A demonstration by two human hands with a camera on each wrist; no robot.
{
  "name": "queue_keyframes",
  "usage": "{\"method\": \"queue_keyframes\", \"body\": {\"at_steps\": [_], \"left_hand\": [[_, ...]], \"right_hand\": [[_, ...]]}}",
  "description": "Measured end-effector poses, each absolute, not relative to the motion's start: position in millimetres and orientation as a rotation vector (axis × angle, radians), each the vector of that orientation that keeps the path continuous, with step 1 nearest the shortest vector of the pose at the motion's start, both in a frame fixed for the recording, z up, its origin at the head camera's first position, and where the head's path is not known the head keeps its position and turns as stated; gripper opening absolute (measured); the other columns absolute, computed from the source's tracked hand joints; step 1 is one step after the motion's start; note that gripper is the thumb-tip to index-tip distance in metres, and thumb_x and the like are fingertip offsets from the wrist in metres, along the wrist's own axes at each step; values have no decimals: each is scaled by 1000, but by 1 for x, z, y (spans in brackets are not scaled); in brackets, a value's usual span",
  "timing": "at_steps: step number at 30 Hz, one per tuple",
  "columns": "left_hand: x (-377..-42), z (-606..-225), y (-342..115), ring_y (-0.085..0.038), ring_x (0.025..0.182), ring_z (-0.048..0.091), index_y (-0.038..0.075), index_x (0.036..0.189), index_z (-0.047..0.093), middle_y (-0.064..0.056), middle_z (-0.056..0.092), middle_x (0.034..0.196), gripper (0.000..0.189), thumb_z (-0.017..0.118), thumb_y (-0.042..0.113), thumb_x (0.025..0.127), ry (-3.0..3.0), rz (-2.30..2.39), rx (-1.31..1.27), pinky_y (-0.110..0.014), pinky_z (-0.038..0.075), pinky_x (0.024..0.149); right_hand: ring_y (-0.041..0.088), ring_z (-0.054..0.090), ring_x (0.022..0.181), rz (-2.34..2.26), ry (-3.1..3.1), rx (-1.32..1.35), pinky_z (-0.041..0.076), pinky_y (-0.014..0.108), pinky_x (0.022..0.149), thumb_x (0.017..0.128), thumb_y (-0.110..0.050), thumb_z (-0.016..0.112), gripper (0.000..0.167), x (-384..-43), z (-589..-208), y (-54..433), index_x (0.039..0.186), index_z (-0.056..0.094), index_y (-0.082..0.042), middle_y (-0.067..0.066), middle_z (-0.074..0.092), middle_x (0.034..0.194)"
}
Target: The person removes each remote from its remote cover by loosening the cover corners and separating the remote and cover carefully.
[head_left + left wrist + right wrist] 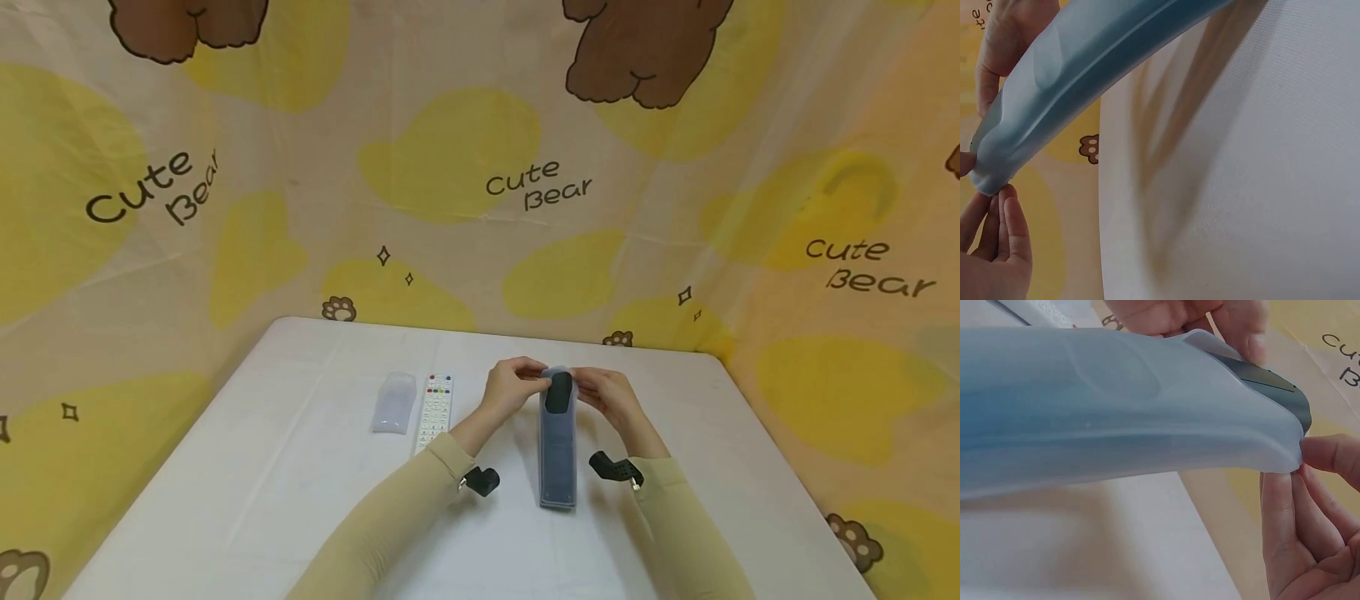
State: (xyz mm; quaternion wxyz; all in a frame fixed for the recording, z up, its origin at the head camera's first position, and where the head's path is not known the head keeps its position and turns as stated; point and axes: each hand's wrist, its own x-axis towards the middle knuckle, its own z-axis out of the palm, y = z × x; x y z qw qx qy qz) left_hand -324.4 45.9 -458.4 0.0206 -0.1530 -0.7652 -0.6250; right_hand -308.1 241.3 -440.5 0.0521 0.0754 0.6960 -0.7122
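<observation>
A long bluish translucent sleeve (558, 462) holds a dark remote-like object (557, 393), bare at the far opening. My left hand (513, 387) pinches the sleeve's far end from the left, its thumb by the opening. On the other side my right hand (609, 395) pinches the edge of the same end between thumb and fingers. In the right wrist view the dark object's rounded end (1285, 394) pokes out at the sleeve mouth. The left wrist view shows the sleeve's smooth side (1066, 75) tilted above the table; whatever lies inside is mostly veiled.
Left of the hands a white remote control (436, 408) with many buttons lies on the white table (300, 500). Beside it lies a small clear plastic sleeve (394, 404). A yellow printed cloth (450, 158) hangs behind the table and along its sides.
</observation>
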Motion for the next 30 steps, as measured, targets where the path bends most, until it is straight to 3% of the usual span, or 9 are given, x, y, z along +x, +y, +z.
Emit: {"method": "queue_keyframes", "body": {"at_steps": [3,22,30], "left_hand": [[-326,-457,46,-12,80,68,11,95,74,-5,73,90,20,78,15,76,-2376,-1896,-475,-22,54,69],[-325,-451,45,-7,69,65,12,86,77,-2,74,80,13,75,14,74,-2382,-1763,-462,-21,51,62],[-325,-454,47,-7,65,62,11,85,76,-3,72,77,12,73,12,73,-2340,-1761,-448,-21,50,58]], "right_hand": [[3,66,78,-2154,2122,197,55,17,70,95,-10,55,41,-308,-440,242,128,49,14,-7,69,82],[4,67,79,-2160,2131,158,55,19,72,93,-12,59,40,-311,-444,245,125,53,13,-6,70,84],[4,67,78,-2223,2077,137,55,19,72,93,-10,59,22,-310,-445,245,110,65,2,-6,70,83]]}}
